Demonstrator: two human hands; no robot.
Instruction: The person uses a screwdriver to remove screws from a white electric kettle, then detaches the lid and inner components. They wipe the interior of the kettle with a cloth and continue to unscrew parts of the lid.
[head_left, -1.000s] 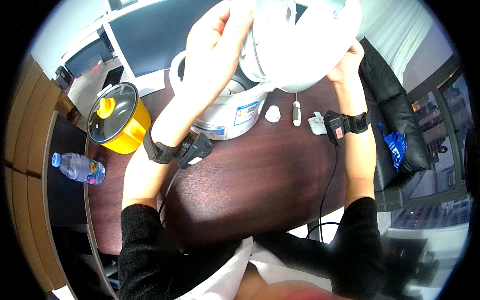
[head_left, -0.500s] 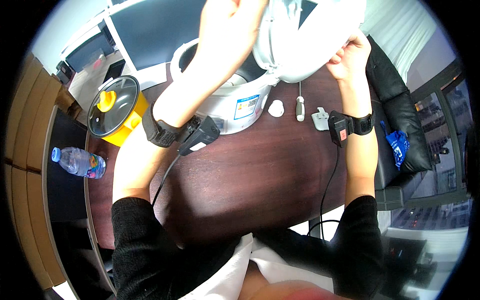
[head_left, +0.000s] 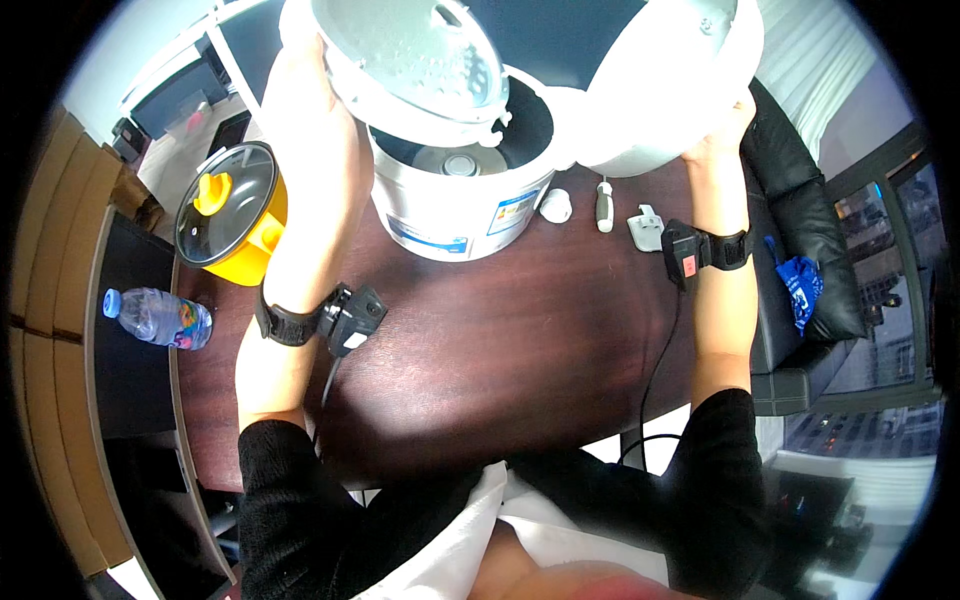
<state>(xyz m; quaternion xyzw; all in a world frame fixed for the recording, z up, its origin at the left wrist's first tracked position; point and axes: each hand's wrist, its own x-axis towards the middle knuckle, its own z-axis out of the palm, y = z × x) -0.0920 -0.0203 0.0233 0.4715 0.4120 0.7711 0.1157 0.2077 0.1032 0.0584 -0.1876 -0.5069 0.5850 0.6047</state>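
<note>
A white rice cooker [head_left: 462, 212] stands open on the dark wooden table, with a round heating plate visible inside. My left hand [head_left: 318, 105] is closed on the edge of the lid's inner panel [head_left: 415, 60], a white piece with a wet-looking, shiny face, tilted above the cooker's left side. It looks separated from the white outer lid [head_left: 668, 95], which tilts up at the right. My right hand [head_left: 722, 132] grips the right rim of that outer lid, its fingers partly hidden behind it.
Right of the cooker lie a small white cap [head_left: 556, 206], a screwdriver [head_left: 604, 208] and a pale plastic piece [head_left: 646, 229]. At left are a yellow pot [head_left: 240, 265] with a glass lid and a water bottle [head_left: 160, 318] lying down. A black sofa [head_left: 800, 200] stands at right.
My left hand has moved left and come away from the outer lid with the inner panel. The cooker's inside shows more now. My right hand stays on the outer lid, which has shifted slightly right.
</note>
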